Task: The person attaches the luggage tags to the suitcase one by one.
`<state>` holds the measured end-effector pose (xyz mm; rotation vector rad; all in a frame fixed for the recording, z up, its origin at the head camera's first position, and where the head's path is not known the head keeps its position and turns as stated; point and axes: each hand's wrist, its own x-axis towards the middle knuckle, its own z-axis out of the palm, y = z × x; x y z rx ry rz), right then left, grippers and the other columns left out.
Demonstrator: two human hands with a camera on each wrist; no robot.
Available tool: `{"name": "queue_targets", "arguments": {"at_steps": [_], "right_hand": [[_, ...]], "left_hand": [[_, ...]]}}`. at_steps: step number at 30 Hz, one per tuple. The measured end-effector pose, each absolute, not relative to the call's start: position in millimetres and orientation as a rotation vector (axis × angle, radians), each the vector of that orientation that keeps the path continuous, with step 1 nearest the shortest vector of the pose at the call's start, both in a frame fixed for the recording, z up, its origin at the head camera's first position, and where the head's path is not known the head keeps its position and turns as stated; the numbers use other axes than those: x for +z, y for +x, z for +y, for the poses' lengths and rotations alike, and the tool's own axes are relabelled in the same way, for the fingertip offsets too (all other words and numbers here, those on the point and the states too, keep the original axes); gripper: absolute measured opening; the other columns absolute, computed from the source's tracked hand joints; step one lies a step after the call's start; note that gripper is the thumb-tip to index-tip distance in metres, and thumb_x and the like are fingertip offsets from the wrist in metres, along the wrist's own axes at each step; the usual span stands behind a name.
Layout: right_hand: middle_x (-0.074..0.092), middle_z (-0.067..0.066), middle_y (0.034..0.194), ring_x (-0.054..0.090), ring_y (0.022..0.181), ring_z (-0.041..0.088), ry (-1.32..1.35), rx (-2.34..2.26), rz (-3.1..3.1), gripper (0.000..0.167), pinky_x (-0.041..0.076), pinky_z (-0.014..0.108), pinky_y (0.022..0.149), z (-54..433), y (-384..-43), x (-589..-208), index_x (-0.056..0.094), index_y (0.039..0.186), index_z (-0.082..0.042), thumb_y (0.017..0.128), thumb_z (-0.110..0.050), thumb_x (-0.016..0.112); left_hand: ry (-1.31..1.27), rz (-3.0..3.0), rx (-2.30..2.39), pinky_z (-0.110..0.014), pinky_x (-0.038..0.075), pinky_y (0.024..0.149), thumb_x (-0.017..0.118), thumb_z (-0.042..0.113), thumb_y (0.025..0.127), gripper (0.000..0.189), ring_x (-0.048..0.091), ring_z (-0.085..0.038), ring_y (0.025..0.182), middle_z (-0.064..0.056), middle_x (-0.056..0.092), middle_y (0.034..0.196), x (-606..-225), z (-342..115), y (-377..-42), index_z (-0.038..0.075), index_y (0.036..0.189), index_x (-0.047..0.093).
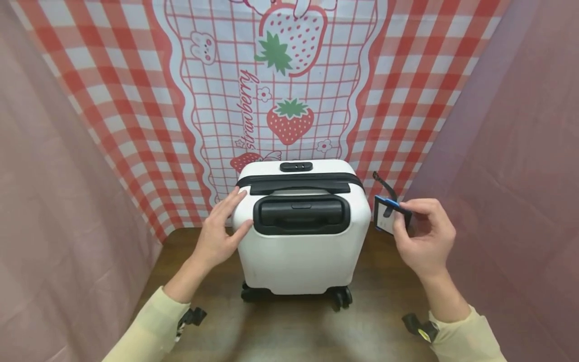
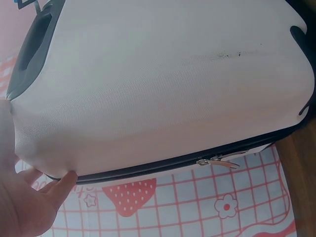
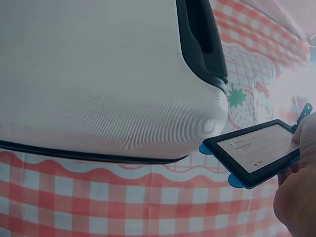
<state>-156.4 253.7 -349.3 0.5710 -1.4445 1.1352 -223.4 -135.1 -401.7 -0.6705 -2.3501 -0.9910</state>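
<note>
A small white suitcase (image 1: 300, 261) stands upright on its wheels, its black telescopic handle (image 1: 302, 215) pushed down. My left hand (image 1: 219, 236) rests on the suitcase's upper left corner with fingers spread. In the left wrist view, the fingertips touch the shell beside the zipper (image 2: 212, 162). Off to the suitcase's right, my right hand (image 1: 425, 234) pinches a luggage tag (image 1: 385, 217) between thumb and fingers. The tag has a blue and black frame, a white address card (image 3: 256, 148) and a dark strap (image 1: 384, 185) that sticks up loose.
The suitcase stands on a brown wooden table (image 1: 289, 332). Behind it hangs a red checked strawberry cloth (image 1: 113, 100). Pink curtains (image 1: 59, 201) close in both sides. On top of the suitcase sits a black combination lock (image 1: 296, 166); black wheels (image 1: 342, 297) show below.
</note>
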Motion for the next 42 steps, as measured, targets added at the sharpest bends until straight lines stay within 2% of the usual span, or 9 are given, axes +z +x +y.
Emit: {"name": "queue_targets", "arguments": {"at_steps": [7, 16, 26, 32, 42], "right_hand": [[0.064, 0.026, 0.08, 0.067, 0.085, 0.006, 0.628, 1.155, -1.439, 0.012, 0.055, 0.013, 0.08, 247.4, -152.4, -351.1, 0.065, 0.085, 0.023, 0.08, 0.012, 0.068], [0.065, 0.028, 0.077, 0.066, 0.085, 0.006, 0.634, 1.011, -1.468, 0.013, 0.053, 0.012, 0.084, 239.6, -152.8, -352.1, 0.069, 0.083, 0.016, 0.082, 0.003, 0.072], [0.063, 0.029, 0.076, 0.065, 0.083, 0.007, 0.668, 0.998, -1.477, 0.01, 0.052, 0.01, 0.083, 229.3, -149.4, -350.4, 0.069, 0.082, 0.015, 0.077, 0.007, 0.071], [0.064, 0.028, 0.076, 0.064, 0.081, 0.008, 0.656, 0.976, -1.507, 0.011, 0.048, 0.008, 0.077, 225.7, -151.3, -351.5, 0.07, 0.083, 0.015, 0.078, 0.005, 0.071], [0.065, 0.028, 0.077, 0.063, 0.081, 0.007, 0.664, 0.962, -1.545, 0.016, 0.043, 0.006, 0.072, 219.1, -156.0, -355.3, 0.071, 0.086, 0.014, 0.082, -0.001, 0.072]], "left_hand": [[-0.672, -2.34, -0.992, -0.064, 0.047, 0.116, 0.079, 0.028, 0.095, 0.07, 0.05, -0.04, 0.151, -0.012, 0.047, 0.167, -400.7, -133.6, -222.8, 0.02, 0.159, 0.052], [-0.752, -2.145, -1.007, -0.063, 0.045, 0.117, 0.079, 0.018, 0.089, 0.056, 0.052, -0.04, 0.144, -0.015, 0.061, 0.153, -378.4, -116.6, -214.6, 0.011, 0.143, 0.066], [-0.927, -2.081, -0.97, -0.049, 0.057, 0.107, 0.08, 0.018, 0.091, 0.052, 0.066, -0.027, 0.124, -0.008, 0.073, 0.134, -345.1, -74.8, -208.0, 0.01, 0.14, 0.067], [-1.051, -2.025, -0.992, -0.043, 0.058, 0.106, 0.085, 0.017, 0.088, 0.053, 0.067, -0.024, 0.122, -0.006, 0.075, 0.129, -339.5, -48.6, -207.6, 0.01, 0.137, 0.068], [-1.242, -1.947, -0.935, -0.024, 0.057, 0.103, 0.086, 0.023, 0.09, 0.044, 0.07, -0.015, 0.113, -0.004, 0.077, 0.12, -334.4, 2.0, -196.6, 0.011, 0.129, 0.073]]}}
